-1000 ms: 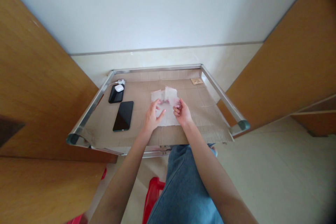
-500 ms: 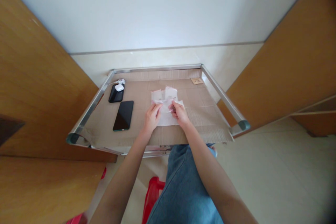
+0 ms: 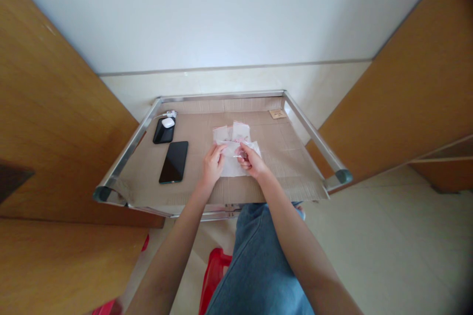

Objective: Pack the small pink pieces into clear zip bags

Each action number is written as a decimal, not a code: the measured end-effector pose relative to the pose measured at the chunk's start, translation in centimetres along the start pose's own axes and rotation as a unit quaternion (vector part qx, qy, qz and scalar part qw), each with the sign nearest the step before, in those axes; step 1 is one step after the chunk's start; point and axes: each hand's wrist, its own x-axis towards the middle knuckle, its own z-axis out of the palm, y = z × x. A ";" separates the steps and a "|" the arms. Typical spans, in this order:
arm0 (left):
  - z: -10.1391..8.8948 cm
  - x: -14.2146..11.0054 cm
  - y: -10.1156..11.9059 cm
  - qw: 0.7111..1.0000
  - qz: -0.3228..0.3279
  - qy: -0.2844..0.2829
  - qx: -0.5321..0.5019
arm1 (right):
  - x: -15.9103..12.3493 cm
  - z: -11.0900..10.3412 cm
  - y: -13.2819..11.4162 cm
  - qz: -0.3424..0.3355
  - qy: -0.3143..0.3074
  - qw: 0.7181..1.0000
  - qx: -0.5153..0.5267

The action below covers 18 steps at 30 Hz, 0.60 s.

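Both bare hands at work over the near middle of the cardboard-lined tabletop (image 3: 291,167). Left hand (image 3: 213,163): thumb and fingers appear closed on the left end of a clear plastic bag (image 3: 231,149). Right hand (image 3: 254,161): thumb and bent fingers pinch the same bag at its right end, a pinkish patch showing by the thumb; contents too small to make out. The bag lies between the two hands, over a pale sheet (image 3: 232,168), possibly another bag. Just beyond, two small flat bags with reddish top edges: a left one (image 3: 220,133) and a right one (image 3: 241,130). Step in hand, as I judge it: handling this one bag with both grips, stretching or straightening its film. Next move seems to call for a light, steady pinch at both ends, since such thin film probably slips and creases easily. Left of the hands, well apart from the bags: a black smartphone (image 3: 173,162); farther off, a second phone (image 3: 161,135) with a white earbud case (image 3: 168,122) on it, and a white charger plug (image 3: 171,114) just beyond. Far right corner: a tan packet (image 3: 277,113).
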 end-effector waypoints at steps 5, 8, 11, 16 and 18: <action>0.0 0.1 0.1 1.000 -0.012 0.014 -0.004 | 0.0 0.0 0.0 0.007 -0.014 1.000 0.007; -0.1 0.0 0.1 1.000 -0.015 0.020 -0.010 | 0.0 0.0 0.0 0.003 -0.011 1.000 0.029; -0.1 0.0 0.1 1.000 -0.018 0.018 -0.011 | 0.1 -0.1 -0.1 -0.006 0.006 0.999 0.041; -0.2 -0.1 0.1 1.000 -0.017 0.012 -0.015 | 0.6 0.0 0.3 -0.042 0.058 0.997 0.041; -0.2 -0.1 0.1 1.000 -0.014 0.012 -0.016 | 0.8 0.0 0.4 -0.058 0.067 0.995 0.040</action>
